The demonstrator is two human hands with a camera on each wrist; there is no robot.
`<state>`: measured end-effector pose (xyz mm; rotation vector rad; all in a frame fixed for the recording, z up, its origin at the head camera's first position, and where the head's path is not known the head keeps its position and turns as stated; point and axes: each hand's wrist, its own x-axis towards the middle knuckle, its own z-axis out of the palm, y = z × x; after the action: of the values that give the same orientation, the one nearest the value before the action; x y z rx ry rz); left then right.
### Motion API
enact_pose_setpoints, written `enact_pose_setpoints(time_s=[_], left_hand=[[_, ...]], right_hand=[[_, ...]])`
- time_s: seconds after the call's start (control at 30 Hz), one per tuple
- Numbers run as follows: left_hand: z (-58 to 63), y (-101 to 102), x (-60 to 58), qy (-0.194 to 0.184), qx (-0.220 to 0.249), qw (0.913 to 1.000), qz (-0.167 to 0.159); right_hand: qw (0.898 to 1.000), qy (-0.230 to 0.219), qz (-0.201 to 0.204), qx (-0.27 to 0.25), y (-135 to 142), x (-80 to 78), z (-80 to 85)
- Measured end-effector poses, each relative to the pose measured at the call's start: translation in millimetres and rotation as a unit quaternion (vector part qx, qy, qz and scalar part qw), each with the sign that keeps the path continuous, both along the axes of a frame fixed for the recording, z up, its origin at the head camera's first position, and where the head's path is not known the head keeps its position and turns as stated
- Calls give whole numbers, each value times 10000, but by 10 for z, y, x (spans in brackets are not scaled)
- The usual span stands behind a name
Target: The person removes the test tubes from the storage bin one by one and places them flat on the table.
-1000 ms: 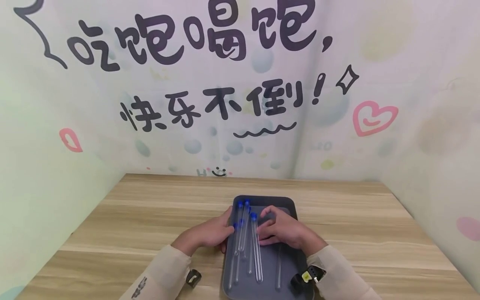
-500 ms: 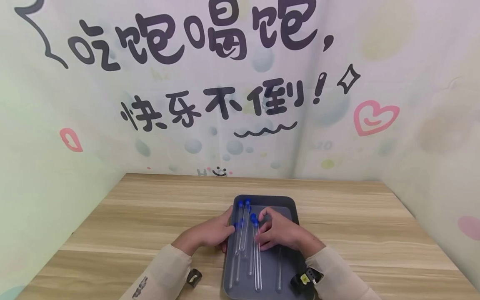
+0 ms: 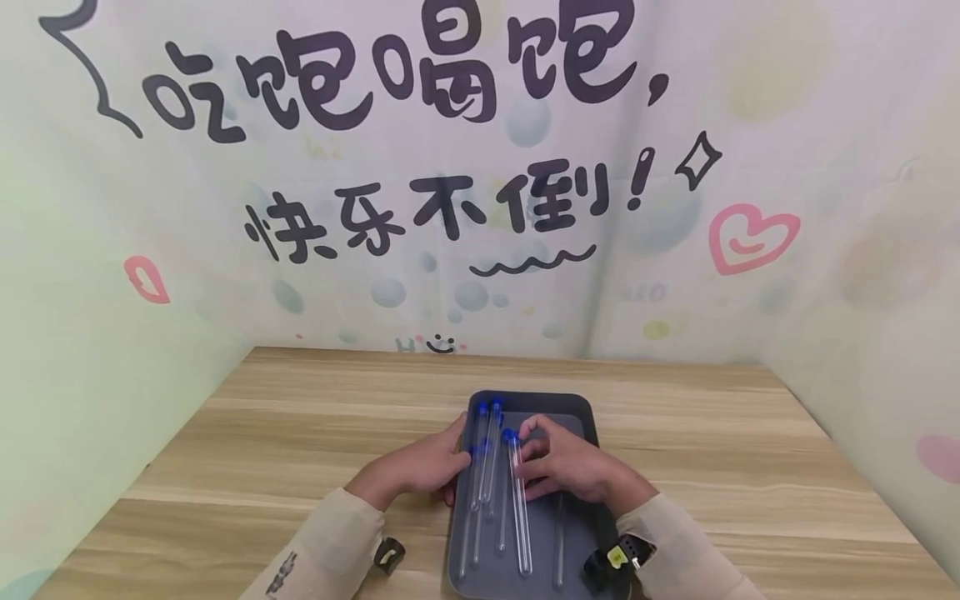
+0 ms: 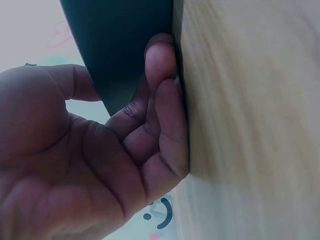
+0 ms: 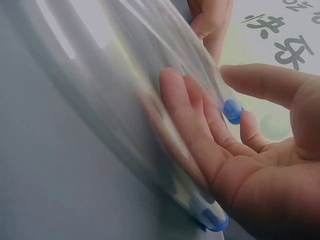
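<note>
My left hand [image 3: 422,467] grips the left side of a dark grey tray [image 3: 536,557]. In the left wrist view, the thumb lies over the edge of the tray [image 4: 122,45] and the other fingers curl low against its wall, beside the table. Inside the tray, my right hand [image 3: 566,462] holds clear test tubes [image 3: 521,517] near their blue caps. The right wrist view has one blue cap [image 5: 232,111] between thumb and fingers, and another blue cap [image 5: 215,220] below the hand. Several more capped test tubes [image 3: 480,492] lie along the tray's left side.
A single test tube [image 3: 558,546] lies in the tray's right half, partly hidden by the right hand. The tray stands on a wood-grain table [image 3: 712,467]. Behind it hangs a printed white cloth [image 3: 337,308]. Both wrists carry black straps.
The right hand has shifted the held test tubes slightly; their lower ends have moved a little toward me and right. The left hand and tray stay nearly still.
</note>
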<state>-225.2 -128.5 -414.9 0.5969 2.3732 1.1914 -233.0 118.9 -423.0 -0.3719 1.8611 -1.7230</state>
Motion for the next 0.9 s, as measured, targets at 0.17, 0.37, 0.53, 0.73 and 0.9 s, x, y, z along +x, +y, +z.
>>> enact_pose_setpoints(time_s=[0.17, 0.37, 0.53, 0.73, 0.9], left_hand=[[0, 25, -3, -2, 21, 10000, -28], [10, 30, 11, -45, 47, 10000, -8], [25, 21, 27, -37, 45, 10000, -29], [28, 20, 31, -49, 76, 9999, -61], [12, 20, 18, -29, 42, 10000, -82]], right_hand=[[9994, -21, -97, -324, 51, 33, 106], [9973, 158, 95, -711, 150, 57, 306], [9961, 240, 9, -847, 239, 67, 430], [9958, 458, -202, -765, 390, 69, 507], [9951, 651, -488, -568, 549, 111, 557]])
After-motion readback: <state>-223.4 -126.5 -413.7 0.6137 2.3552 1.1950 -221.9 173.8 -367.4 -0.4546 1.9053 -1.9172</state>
